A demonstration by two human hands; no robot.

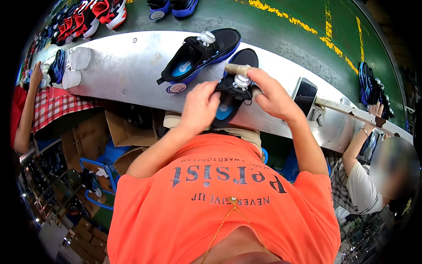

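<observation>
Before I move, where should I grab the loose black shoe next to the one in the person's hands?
Try the loose shoe's heel, coming from the person's left. The heel points left and back toward the person, and the open top should leave room for fingers inside. I'd avoid the white dial, which sticks up.

Orange shirt (222, 189), dark lettering (220, 175)
I spot a gold necklace (233, 200) at six o'clock, beige finger cover (237, 69) at one.
</observation>
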